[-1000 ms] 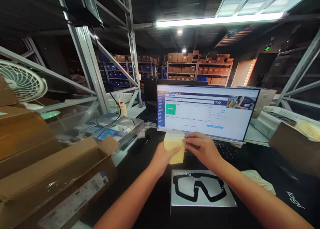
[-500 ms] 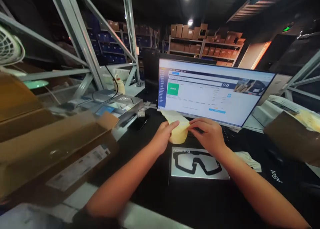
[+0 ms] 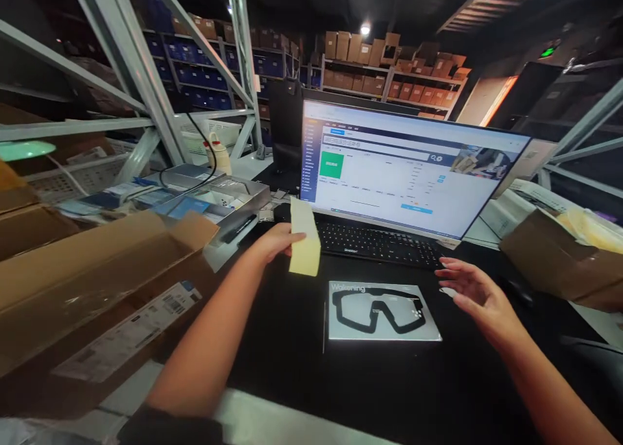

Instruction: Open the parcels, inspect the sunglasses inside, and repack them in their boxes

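Right of the box (image 3: 383, 310), the right hand (image 3: 487, 302), fingers loosely spread, has left the yellow stack (image 3: 305, 257) — now pinched by the left hand (image 3: 276, 239) alone.

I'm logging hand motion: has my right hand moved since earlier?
Yes, rightward: your right hand went from below the middle of the monitor to below its lower right corner.

cartons (image 3: 364, 52) are seen stacked on rear metal shelving (image 3: 388, 85); the dark ceiling (image 3: 413, 7) is lit by a round lamp (image 3: 365, 29).

1 dark sleeve (image 3: 168, 427) on the left arm (image 3: 199, 354); 2 bare forearms (image 3: 530, 360).
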Tool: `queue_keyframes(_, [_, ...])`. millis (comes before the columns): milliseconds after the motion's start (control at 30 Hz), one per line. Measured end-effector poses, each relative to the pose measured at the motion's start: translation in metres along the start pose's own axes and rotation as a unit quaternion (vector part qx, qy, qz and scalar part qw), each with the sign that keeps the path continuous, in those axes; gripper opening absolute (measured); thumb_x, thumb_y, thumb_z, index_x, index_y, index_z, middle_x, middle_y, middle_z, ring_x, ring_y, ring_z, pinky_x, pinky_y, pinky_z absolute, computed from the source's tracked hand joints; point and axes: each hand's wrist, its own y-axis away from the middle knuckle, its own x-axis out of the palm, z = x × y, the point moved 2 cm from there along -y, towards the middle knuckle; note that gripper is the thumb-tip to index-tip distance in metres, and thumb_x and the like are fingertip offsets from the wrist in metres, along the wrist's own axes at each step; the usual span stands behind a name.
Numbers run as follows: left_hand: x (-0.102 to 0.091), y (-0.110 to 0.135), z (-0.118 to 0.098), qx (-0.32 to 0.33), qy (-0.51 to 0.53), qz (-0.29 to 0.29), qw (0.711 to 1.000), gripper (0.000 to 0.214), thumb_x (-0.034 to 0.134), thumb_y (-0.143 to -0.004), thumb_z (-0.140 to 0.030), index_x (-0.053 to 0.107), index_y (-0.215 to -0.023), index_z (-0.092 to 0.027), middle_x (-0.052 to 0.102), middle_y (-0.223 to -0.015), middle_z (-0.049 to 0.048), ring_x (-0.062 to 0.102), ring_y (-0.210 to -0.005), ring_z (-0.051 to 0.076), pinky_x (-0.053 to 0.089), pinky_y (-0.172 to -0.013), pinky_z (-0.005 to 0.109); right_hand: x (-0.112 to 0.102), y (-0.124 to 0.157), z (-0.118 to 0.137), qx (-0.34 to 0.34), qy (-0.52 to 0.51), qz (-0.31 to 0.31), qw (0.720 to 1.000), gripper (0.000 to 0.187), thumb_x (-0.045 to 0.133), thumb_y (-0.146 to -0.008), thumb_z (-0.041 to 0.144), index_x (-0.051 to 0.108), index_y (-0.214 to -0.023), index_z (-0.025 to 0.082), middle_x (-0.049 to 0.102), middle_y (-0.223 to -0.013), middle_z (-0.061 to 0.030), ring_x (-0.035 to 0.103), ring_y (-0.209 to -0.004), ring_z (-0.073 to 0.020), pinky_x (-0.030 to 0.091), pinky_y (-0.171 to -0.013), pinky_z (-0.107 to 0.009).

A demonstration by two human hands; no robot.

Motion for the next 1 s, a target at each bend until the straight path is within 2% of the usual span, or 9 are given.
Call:
queue_keyframes(67, [-0.012,-0.007,0.012,-0.023,-0.063,-0.009,0.998,0.028,0.078,-0.076,-0.034,0.071,-0.091,-0.012,0.075,-0.085,0.0078,0.071,-0.076,0.021,0.056,-0.069,0.034,0.0,0.018,-0.015,-0.004,-0.035,0.057,0.998,0.1,0.079,-0.068,0.067,0.031,-0.15,0.037,0.038,-0.155,-0.0153,0.049,-0.135,-0.0359,0.042,-0.11,-0.056])
queue_keyframes(167, [-0.023,-0.013,0.024,-0.03,-0.167,-0.081,0.982,0.029,0.079,-0.074,-0.027,0.068,-0.096,-0.011,0.074,-0.09,0.0092,0.071,-0.083,0.024,0.057,-0.078,0.039,0.014,0.036,-0.034,0.004,-0.025,0.131,0.991,0.145,0.083,-0.053,0.075,-0.01,-0.157,0.036,0.015,-0.163,-0.0209,0.03,-0.147,-0.0393,0.022,-0.118,-0.063])
queue_keyframes(300, [-0.02,-0.012,0.018,0.022,-0.285,-0.222,0.932,0.062,0.076,-0.071,-0.022,0.054,-0.126,-0.007,0.064,-0.124,0.026,0.058,-0.12,0.045,0.046,-0.099,0.055,0.037,0.043,-0.053,0.025,-0.015,0.18,0.983,0.155,0.092,-0.054,0.058,-0.025,-0.153,0.033,0.007,-0.163,-0.0244,0.021,-0.151,-0.0375,0.018,-0.118,-0.064])
queue_keyframes(400, [-0.001,-0.005,-0.004,0.088,-0.339,-0.246,0.904,0.072,0.066,-0.08,-0.029,0.037,-0.142,-0.004,0.041,-0.147,0.0328,0.034,-0.141,0.048,0.029,-0.112,0.064,0.047,0.045,-0.058,0.047,-0.024,0.166,0.985,0.152,0.092,-0.06,0.036,-0.028,-0.152,0.03,0.023,-0.157,-0.024,0.031,-0.147,-0.0334,0.021,-0.118,-0.06])
queue_keyframes(467, [0.017,0.007,-0.022,0.131,-0.359,-0.202,0.902,0.075,0.063,-0.082,-0.032,0.034,-0.146,-0.007,0.038,-0.151,0.0283,0.035,-0.143,0.043,0.032,-0.113,0.06,0.049,0.045,-0.055,0.055,-0.024,0.148,0.987,0.154,0.092,-0.056,0.027,-0.028,-0.152,0.028,0.036,-0.15,-0.0216,0.039,-0.142,-0.0326,0.026,-0.117,-0.058])
queue_keyframes(567, [0.049,0.04,-0.033,0.19,-0.381,0.01,0.905,0.091,0.075,-0.068,-0.031,0.034,-0.15,-0.026,0.05,-0.148,0.0126,0.052,-0.133,0.033,0.05,-0.104,0.045,0.045,0.047,-0.041,0.029,-0.019,0.11,0.993,0.156,0.094,-0.05,0.023,-0.022,-0.155,0.027,0.045,-0.143,-0.0175,0.045,-0.136,-0.032,0.03,-0.116,-0.055])
queue_keyframes(633, [0.073,0.068,-0.028,0.247,-0.414,0.246,0.841,0.126,0.088,-0.055,-0.035,0.015,-0.158,-0.035,0.03,-0.161,0.0123,0.038,-0.144,0.038,0.046,-0.108,0.051,0.041,0.05,-0.028,-0.012,-0.026,0.08,0.996,0.155,0.094,-0.049,0.024,-0.018,-0.156,0.029,0.046,-0.141,-0.0153,0.047,-0.134,-0.0308,0.033,-0.114,-0.052])
queue_keyframes(667, [0.082,0.079,-0.025,0.275,-0.433,0.275,0.813,0.139,0.093,-0.046,-0.036,0.011,-0.159,-0.036,0.022,-0.164,0.0137,0.033,-0.146,0.042,0.044,-0.109,0.056,0.039,0.051,-0.021,-0.03,-0.03,0.065,0.997,0.154,0.094,-0.048,0.024,-0.016,-0.156,0.03,0.046,-0.141,-0.0145,0.048,-0.133,-0.0301,0.036,-0.113,-0.051])
queue_keyframes(1000, [0.143,0.076,-0.02,0.391,-0.408,0.123,0.815,0.097,0.077,-0.063,-0.027,0.026,-0.145,-0.029,0.044,-0.141,0.0134,0.052,-0.129,0.036,0.047,-0.108,0.05,0.005,0.065,0.029,-0.06,-0.029,-0.028,0.997,0.123,0.092,-0.059,0.026,0.018,-0.156,0.038,0.03,-0.159,-0.0113,0.033,-0.146,-0.0309,0.033,-0.117,-0.051])
